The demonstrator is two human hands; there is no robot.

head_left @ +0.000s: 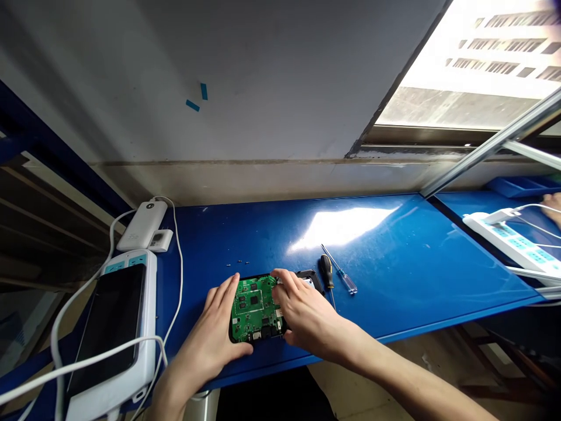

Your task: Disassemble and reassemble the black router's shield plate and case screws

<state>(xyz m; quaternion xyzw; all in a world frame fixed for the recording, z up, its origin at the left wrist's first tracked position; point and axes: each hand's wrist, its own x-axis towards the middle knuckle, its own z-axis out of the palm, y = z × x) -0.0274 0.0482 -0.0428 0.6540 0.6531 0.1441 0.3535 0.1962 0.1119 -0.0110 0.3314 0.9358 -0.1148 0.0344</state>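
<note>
Left hand (214,333), fingers slightly spread, grips one side of the green circuit board (252,307) on the blue table (280,234); right hand (307,316), fingers curled, touches its other side, screwdrivers (326,269) nearby

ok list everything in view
circuit board: one, green, front centre
screw-like bits: three, dark, beyond board
screwdrivers: two, black and clear, right of board
tabletops: two, blue, centre and right
phone: one, black, left
power strips: two, white, left and right
power bank: one, white, left
adapter: one, white, left
cables: several, white, both sides
tray: one, blue, far right
tape strips: two, blue, wall
window: one, bright, upper right
metal frame: one, silver, right
other person's hand: one, right edge
hands: two, bare, at board
</note>
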